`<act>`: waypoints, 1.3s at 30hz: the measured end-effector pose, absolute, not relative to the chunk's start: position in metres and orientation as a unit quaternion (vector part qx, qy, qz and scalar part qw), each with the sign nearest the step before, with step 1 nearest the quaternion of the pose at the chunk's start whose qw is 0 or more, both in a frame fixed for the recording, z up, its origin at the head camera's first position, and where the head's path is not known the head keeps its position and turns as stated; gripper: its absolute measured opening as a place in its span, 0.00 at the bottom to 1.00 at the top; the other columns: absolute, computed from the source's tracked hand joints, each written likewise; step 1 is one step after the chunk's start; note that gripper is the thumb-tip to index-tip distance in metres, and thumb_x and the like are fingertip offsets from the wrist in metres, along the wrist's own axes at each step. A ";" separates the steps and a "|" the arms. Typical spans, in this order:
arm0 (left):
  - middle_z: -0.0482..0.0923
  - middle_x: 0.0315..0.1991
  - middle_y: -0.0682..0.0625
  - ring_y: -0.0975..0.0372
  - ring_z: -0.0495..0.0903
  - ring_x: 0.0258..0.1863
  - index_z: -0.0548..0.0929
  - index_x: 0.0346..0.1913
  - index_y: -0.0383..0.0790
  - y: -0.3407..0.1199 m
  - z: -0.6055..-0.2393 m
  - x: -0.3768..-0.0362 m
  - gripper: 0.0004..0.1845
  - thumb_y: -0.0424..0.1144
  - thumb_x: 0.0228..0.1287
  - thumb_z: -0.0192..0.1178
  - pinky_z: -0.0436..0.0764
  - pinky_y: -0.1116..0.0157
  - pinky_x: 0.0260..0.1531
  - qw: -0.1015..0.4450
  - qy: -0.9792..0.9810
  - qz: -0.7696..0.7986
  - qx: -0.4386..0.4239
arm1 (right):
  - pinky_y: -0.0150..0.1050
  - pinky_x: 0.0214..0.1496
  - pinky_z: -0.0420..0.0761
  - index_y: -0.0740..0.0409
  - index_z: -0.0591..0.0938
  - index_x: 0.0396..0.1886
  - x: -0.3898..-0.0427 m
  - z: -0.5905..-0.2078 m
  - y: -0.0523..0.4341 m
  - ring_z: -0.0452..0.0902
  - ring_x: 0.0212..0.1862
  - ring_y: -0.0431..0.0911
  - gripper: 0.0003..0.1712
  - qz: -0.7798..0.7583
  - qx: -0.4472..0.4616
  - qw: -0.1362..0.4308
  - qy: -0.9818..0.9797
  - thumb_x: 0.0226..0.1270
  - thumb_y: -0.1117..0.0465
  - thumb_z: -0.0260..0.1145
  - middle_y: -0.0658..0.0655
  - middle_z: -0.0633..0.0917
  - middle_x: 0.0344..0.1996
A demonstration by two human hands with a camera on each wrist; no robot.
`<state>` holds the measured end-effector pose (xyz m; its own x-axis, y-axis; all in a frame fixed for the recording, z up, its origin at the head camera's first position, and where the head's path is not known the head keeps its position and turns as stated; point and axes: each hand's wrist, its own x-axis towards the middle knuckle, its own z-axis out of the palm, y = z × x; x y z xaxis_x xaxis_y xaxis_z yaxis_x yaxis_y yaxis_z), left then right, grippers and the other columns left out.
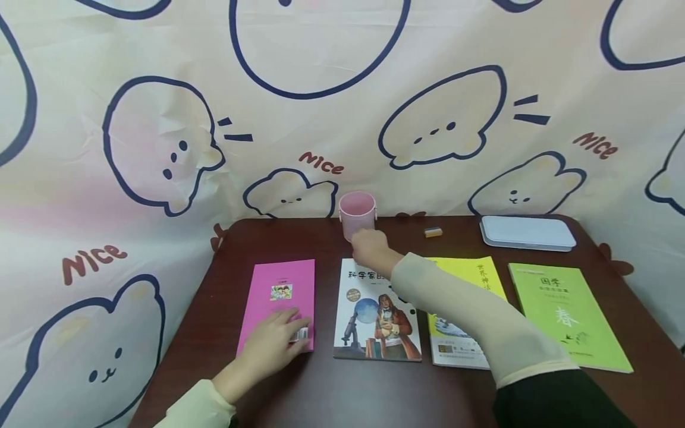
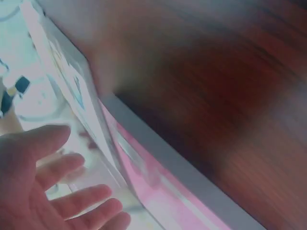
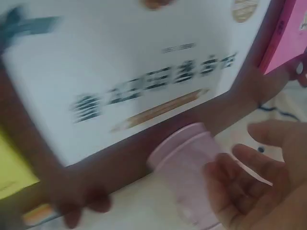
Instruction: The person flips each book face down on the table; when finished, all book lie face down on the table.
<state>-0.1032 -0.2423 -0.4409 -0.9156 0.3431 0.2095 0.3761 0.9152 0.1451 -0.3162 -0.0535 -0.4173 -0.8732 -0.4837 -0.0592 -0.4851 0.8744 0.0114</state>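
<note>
A pink book (image 1: 283,279) lies at the left of the table, and my left hand (image 1: 275,339) is over its lower part with fingers spread. In the left wrist view the left hand (image 2: 62,191) shows loosely bent fingers beside the pink book's edge (image 2: 158,177), holding nothing. My right hand (image 1: 370,246) is at the front of a pink cup (image 1: 357,208) near the back edge. The right wrist view shows the right hand (image 3: 254,182) with loosely curled fingers close to the cup (image 3: 187,167); whether they touch is unclear.
A white-covered book (image 1: 374,321), a yellow book (image 1: 465,270) partly hidden by my right forearm, and a green book (image 1: 567,315) lie in a row. Behind them are a small eraser (image 1: 433,232) and a pale flat case (image 1: 527,232). A patterned cloth (image 1: 299,131) hangs behind.
</note>
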 end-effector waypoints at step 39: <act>0.70 0.16 0.45 0.56 0.73 0.12 0.69 0.30 0.33 -0.152 -0.450 -0.125 0.26 0.52 0.43 0.65 0.72 0.62 0.08 -0.190 -0.932 -0.298 0.076 | 0.48 0.51 0.63 0.58 0.72 0.52 -0.338 -0.463 0.017 0.65 0.45 0.52 0.30 0.020 -0.239 0.154 0.958 0.49 0.50 0.61 0.57 0.74 0.47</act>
<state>-0.1248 -0.1524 -0.4495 -0.9164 -0.0282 -0.3993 -0.2544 0.8113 0.5265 -0.3382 0.0168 -0.4629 -0.8381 -0.4523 -0.3048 -0.4646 0.8848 -0.0357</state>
